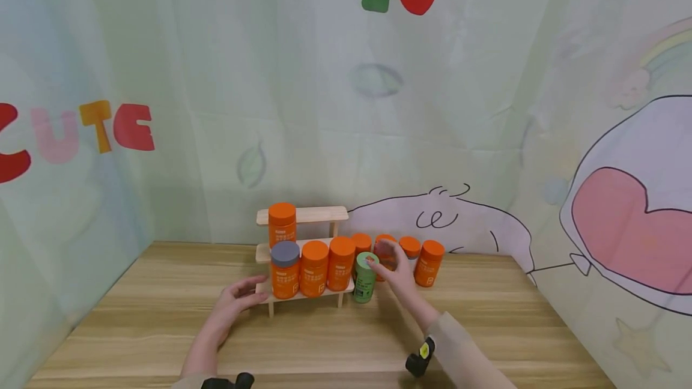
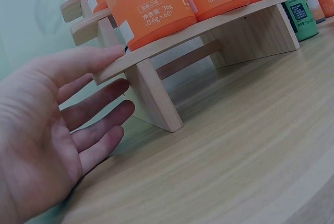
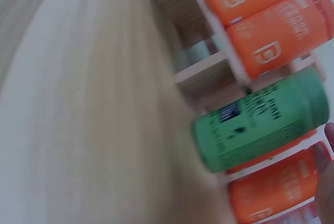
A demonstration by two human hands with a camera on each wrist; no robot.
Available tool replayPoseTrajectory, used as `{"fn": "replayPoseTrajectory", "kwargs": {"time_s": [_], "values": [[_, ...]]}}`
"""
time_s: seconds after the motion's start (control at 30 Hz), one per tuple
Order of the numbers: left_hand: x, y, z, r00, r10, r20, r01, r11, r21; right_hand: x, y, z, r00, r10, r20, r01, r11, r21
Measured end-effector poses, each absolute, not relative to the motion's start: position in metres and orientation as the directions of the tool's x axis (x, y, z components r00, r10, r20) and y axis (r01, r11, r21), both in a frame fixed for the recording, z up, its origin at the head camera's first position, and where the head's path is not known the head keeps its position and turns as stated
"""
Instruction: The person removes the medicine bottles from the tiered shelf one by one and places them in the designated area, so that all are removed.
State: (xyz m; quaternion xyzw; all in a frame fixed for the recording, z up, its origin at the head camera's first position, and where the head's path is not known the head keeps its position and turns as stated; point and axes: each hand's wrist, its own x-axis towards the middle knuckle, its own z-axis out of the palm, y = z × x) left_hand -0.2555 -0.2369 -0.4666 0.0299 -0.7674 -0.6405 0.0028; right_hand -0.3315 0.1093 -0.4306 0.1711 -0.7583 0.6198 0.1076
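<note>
My left hand (image 1: 233,302) holds the left end of the lowest step of a wooden stepped rack (image 2: 156,96), thumb on its edge and the other fingers loosely bent beside and below it. A green bottle (image 1: 364,281) stands upright on the table just right of the rack. My right hand (image 1: 399,269) reaches in from the right, thumb close to the green lid and fingers over an orange bottle (image 3: 276,182) behind. In the right wrist view only part of this hand shows at the right edge, fingertips near the bottle tops.
On the rack's lowest step stand a grey-lidded orange bottle (image 1: 285,272) and two orange-lidded ones; another orange bottle (image 1: 282,221) is higher up. More orange-lidded bottles (image 1: 429,266) stand right of the rack on the wooden table (image 1: 486,329). A printed curtain (image 1: 303,107) hangs behind.
</note>
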Motion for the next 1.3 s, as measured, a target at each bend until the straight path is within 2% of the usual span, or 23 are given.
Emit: {"fn": "replayPoseTrajectory", "kwargs": {"time_s": [0.2, 0.47, 0.67, 0.87, 1.3], "values": [[-0.256, -0.237, -0.466, -0.999, -0.042, -0.031, -0.038, 0.174, 0.984, -0.328, 0.101, -0.392, -0.912, -0.141, 0.386, -0.404, 0.135, -0.905], [-0.256, -0.241, -0.469, -0.998, -0.052, -0.035, -0.044, 0.189, 0.981, -0.317, 0.064, -0.333, -0.859, -0.269, 0.436, -0.476, 0.105, -0.873], [-0.255, -0.241, -0.469, -0.998, -0.053, -0.042, -0.051, 0.174, 0.983, -0.339, 0.034, -0.329, -0.813, -0.367, 0.452, -0.505, 0.057, -0.861], [-0.257, -0.239, -0.467, -0.999, -0.039, -0.034, -0.040, 0.156, 0.987, -0.347, 0.009, -0.322, -0.781, -0.441, 0.442, -0.516, 0.058, -0.854], [-0.256, -0.238, -0.467, -0.999, -0.047, -0.018, -0.025, 0.145, 0.989, -0.358, -0.033, -0.322, -0.815, -0.519, 0.260, -0.394, 0.166, -0.904]]}}
